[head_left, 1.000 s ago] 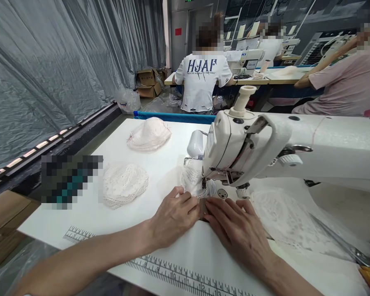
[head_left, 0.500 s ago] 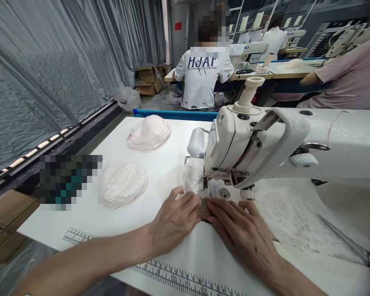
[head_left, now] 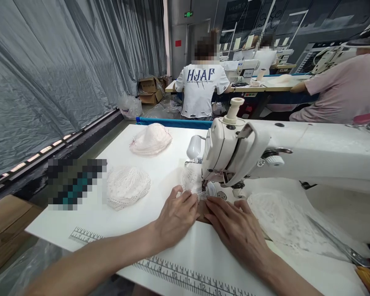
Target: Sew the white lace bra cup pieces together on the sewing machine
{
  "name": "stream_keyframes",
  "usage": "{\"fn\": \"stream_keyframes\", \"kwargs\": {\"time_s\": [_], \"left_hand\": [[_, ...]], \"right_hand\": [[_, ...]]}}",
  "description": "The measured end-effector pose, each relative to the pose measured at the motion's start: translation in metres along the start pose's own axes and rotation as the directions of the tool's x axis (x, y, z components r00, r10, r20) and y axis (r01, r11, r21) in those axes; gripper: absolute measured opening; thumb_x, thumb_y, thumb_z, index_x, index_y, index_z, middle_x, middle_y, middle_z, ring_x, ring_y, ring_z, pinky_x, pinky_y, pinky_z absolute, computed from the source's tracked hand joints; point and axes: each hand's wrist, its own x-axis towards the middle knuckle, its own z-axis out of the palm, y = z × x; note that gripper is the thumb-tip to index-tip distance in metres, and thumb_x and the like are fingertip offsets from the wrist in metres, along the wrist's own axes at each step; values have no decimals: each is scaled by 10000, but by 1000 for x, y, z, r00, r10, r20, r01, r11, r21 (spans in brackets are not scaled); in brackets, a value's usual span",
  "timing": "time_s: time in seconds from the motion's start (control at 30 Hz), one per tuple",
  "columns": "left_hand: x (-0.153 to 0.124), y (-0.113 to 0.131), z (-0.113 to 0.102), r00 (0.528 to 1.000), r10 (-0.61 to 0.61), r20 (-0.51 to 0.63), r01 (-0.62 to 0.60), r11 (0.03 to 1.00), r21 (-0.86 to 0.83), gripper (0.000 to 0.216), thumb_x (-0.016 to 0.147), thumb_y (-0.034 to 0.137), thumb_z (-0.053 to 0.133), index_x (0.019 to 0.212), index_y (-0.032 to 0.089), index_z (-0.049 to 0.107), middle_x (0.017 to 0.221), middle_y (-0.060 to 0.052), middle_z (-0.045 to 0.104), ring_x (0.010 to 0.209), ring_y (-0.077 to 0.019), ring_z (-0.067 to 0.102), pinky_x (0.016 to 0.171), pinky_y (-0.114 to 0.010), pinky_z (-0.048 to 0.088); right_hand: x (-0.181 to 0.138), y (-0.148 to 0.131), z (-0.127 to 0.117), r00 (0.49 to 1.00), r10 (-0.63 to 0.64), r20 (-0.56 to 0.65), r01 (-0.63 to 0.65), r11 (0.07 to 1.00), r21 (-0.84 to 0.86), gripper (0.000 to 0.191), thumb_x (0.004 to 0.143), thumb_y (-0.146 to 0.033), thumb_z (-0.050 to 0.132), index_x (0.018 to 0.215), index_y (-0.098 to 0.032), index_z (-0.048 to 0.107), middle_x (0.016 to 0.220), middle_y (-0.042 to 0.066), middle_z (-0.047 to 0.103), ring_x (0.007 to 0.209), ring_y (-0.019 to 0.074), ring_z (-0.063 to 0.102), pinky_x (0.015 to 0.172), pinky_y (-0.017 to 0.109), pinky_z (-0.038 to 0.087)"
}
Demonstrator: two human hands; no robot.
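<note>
Lace piece (head_left: 193, 183): mid-worktop, under the foot of the sewing machine (head_left: 231, 144). Far end is bunched behind the needle, near end points to the near edge, so the long axis runs near edge to far edge. Tan strip (head_left: 202, 209) at its near end, same heading, length partly hidden. Left hand (head_left: 175, 216) and right hand (head_left: 237, 230) lie flat, fingers straight and close together, pressing down, gripping nothing. The strip sits between the two sets of fingertips, touching both.
</note>
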Motion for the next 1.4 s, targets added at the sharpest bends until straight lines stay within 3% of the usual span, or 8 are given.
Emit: {"fn": "stream_keyframes", "kwargs": {"time_s": [0.4, 0.57, 0.73, 0.87, 0.97, 1.1, 1.3, 1.4], "left_hand": [[6, -7, -2, 993, -87, 76, 89, 996, -23, 283, 931, 233, 387, 1156, 103, 501, 1188, -111, 558, 1061, -212, 501, 921, -423, 290], [5, -2, -6, 990, -103, 94, 104, 995, -4, 273, 917, 230, 421, 1125, 91, 529, 1115, -103, 589, 982, -212, 527, 864, -393, 358], [-28, 45, -35, 978, -173, 112, 171, 985, 28, 303, 858, 365, 543, 925, 78, 614, 882, -93, 628, 829, -232, 552, 777, -379, 410], [-47, 50, -63, 968, -189, 167, 207, 974, -95, 185, 897, 134, 442, 952, 140, 618, 887, -49, 629, 824, -187, 550, 728, -328, 407], [-37, 17, -65, 882, -384, 272, 439, 880, -180, 185, 887, 223, 496, 1013, 158, 615, 1037, -69, 592, 974, -219, 513, 794, -350, 400], [-16, -17, -52, 784, -335, 522, 573, 713, -404, 397, 758, 407, 654, 1086, 190, 599, 971, -48, 561, 953, -224, 501, 786, -327, 407], [-24, -8, -54, 810, -343, 475, 578, 597, -556, 148, 791, 310, 597, 790, 163, 598, 961, -44, 572, 980, -205, 501, 832, -317, 393], [-39, -2, -74, 832, -308, 461, 554, 487, -675, 177, 811, 335, 545, 834, 162, 575, 870, -24, 608, 835, -161, 546, 728, -274, 410]], "right_hand": [[-2, 2, 3, 1000, 21, -10, -21, 998, -51, 319, 971, -216, 311, 996, -124, 615, 1068, 115, 666, 747, 184, 621, 669, 330, 297], [-2, 4, 5, 997, 66, 43, -64, 997, -46, 329, 974, -233, 300, 993, -150, 617, 1030, 83, 667, 660, 165, 600, 634, 330, 321], [-4, -2, 0, 992, 105, 76, -107, 994, 15, 350, 963, -378, 340, 1037, -157, 601, 1076, 117, 641, 741, 196, 623, 659, 345, 401], [-7, -20, -2, 982, 103, 158, -127, 980, 153, 468, 877, -556, 442, 1147, -186, 536, 1186, 141, 571, 951, 266, 597, 747, 399, 455], [-8, -35, -1, 974, 74, 212, -128, 960, 249, 514, 826, -584, 505, 1171, -202, 510, 1251, 147, 516, 1104, 310, 515, 796, 438, 451], [-11, -49, 2, 971, 109, 212, -159, 959, 236, 405, 836, -475, 525, 1142, -210, 522, 1256, 154, 494, 1131, 330, 472, 769, 454, 439], [-18, -59, -4, 957, 208, 201, -262, 920, 292, 237, 836, -379, 499, 968, -198, 577, 1166, 138, 548, 1067, 307, 496, 786, 450, 413], [-13, -65, -21, 900, 202, 387, -396, 751, 529, 257, 864, -393, 462, 805, -178, 590, 913, 88, 620, 845, 229, 553, 710, 354, 427]]}}
